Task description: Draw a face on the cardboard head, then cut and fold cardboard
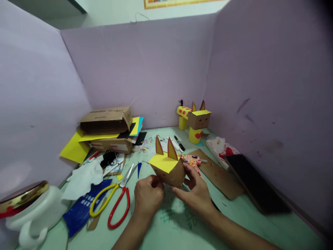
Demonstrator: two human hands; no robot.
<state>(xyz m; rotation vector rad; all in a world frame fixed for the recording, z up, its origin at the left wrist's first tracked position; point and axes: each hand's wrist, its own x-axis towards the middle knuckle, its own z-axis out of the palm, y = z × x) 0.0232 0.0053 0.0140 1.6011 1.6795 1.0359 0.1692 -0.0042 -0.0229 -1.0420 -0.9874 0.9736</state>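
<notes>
Just above the table's middle, a small cardboard box head (pixel 173 175) with a yellow top and two pointed brown-edged ears is held between my hands, tilted. My right hand (pixel 196 189) grips its right side, thumb below and fingers behind. My left hand (pixel 149 194) is closed at the box's lower left corner; whatever its fingertips pinch is hidden. Scissors (pixel 122 187) with one yellow and one red handle lie open to the left of my left hand.
A finished-looking cardboard animal (pixel 199 119) stands at the back right. Cardboard boxes (pixel 106 121) and coloured paper sit back left. A white mug (pixel 39 208) is front left, a blue packet (pixel 84 208) beside it. A cardboard strip (pixel 218 175) and dark phone (pixel 257 184) lie right.
</notes>
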